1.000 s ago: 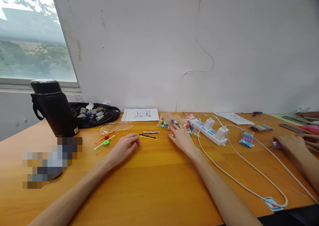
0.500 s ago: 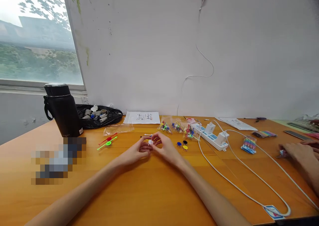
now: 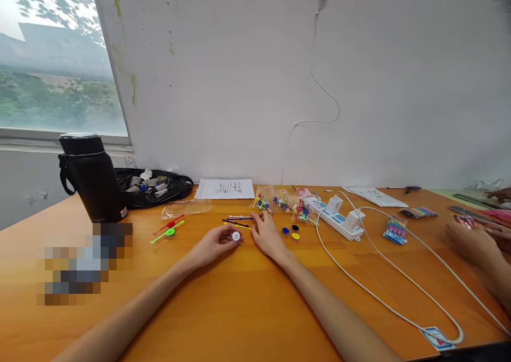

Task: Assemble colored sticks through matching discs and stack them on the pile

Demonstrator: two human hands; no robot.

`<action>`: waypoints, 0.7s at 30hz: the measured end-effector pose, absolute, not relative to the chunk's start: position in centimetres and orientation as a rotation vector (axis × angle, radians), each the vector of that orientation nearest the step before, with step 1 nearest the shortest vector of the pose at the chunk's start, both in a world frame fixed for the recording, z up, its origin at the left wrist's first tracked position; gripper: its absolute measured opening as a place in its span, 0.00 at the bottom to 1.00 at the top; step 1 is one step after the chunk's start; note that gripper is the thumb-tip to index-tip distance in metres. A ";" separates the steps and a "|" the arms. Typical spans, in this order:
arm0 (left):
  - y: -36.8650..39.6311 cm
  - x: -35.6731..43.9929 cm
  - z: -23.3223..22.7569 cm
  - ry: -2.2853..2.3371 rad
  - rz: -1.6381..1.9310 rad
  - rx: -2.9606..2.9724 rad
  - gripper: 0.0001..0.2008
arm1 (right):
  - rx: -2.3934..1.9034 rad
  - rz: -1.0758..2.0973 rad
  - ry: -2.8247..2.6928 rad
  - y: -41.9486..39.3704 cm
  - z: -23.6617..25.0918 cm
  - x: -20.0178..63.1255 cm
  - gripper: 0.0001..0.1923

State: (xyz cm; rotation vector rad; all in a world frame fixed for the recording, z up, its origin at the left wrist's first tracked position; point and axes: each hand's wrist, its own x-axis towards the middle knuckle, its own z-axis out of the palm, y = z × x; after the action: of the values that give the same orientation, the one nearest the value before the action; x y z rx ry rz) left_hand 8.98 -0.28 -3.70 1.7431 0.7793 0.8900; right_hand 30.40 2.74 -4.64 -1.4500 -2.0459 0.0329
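My left hand (image 3: 213, 243) rests on the orange table (image 3: 247, 303) and pinches a small white round disc (image 3: 236, 236) at its fingertips. My right hand (image 3: 266, 235) lies beside it, fingers reaching to thin coloured plastic sticks (image 3: 238, 221) (blue, black, yellow); whether it grips one I cannot tell. Blue, black and yellow discs (image 3: 291, 232) lie just right of that hand. Small clear bags of coloured parts (image 3: 283, 203) sit behind.
A black flask (image 3: 92, 177) and black bag (image 3: 154, 185) stand at the left, with red and green sticks (image 3: 167, 228) nearby. A white power strip (image 3: 337, 215) and cable (image 3: 383, 290) lie to the right. Another person's hands (image 3: 477, 239) are at the right edge.
My hands, joined over the white disc half a second ago, have parted. The left keeps the disc; the right has moved to the sticks. A second ago both hands lay empty on the table.
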 end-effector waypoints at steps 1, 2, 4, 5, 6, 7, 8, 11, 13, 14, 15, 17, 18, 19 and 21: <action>-0.4 9.0 -3.7 0.780 0.890 1.751 0.14 | -1.474 -0.003 -2.058 2.7 -4.7 30.3 0.19; -0.4 9.0 -3.6 0.782 0.891 1.760 0.14 | -1.498 -0.033 -2.061 2.7 -4.6 30.1 0.18; -0.6 8.9 -3.5 0.788 0.892 1.781 0.14 | -1.543 -0.079 -2.050 2.4 -4.3 29.9 0.15; -0.7 8.9 -3.5 0.791 0.889 1.789 0.13 | -1.567 -0.092 -2.040 2.3 -4.1 29.9 0.14; -0.8 8.9 -3.4 0.794 0.887 1.794 0.13 | -1.594 -0.099 -2.030 2.2 -3.9 29.9 0.13; -0.8 8.9 -3.3 0.798 0.884 1.799 0.13 | -1.626 -0.099 -2.022 2.2 -3.6 29.9 0.12; -0.9 9.0 -3.3 0.802 0.883 1.802 0.13 | -1.661 -0.092 -2.017 2.2 -3.4 30.0 0.11; -1.0 9.0 -3.2 0.799 0.885 1.792 0.13 | -1.753 -0.070 -2.020 2.2 -2.7 30.5 0.09; -0.9 9.0 -3.2 0.784 0.891 1.762 0.14 | -1.786 -0.075 -2.036 2.1 -2.3 30.6 0.09; -0.9 9.0 -3.3 0.777 0.894 1.743 0.14 | -1.801 -0.082 -2.046 2.0 -2.1 30.6 0.10; -0.8 9.0 -3.3 0.771 0.896 1.722 0.15 | -1.820 -0.091 -2.055 1.9 -2.0 30.6 0.10; -0.7 9.0 -3.3 0.761 0.903 1.671 0.15 | -1.864 -0.108 -2.071 1.6 -1.7 30.4 0.10; -0.7 9.0 -3.2 0.755 0.908 1.645 0.16 | -1.884 -0.118 -2.075 1.5 -1.6 30.3 0.11; -0.7 9.0 -3.2 0.749 0.913 1.622 0.16 | -1.902 -0.129 -2.075 1.3 -1.5 30.2 0.11; -0.7 9.0 -3.1 0.741 0.921 1.595 0.17 | -1.927 -0.149 -2.075 1.0 -1.2 30.1 0.11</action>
State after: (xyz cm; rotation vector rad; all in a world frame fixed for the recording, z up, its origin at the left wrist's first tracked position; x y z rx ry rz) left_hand 8.99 -0.66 -3.08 1.5946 0.7414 0.9212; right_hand 30.14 1.01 -1.24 -1.9265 -2.0745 -0.1487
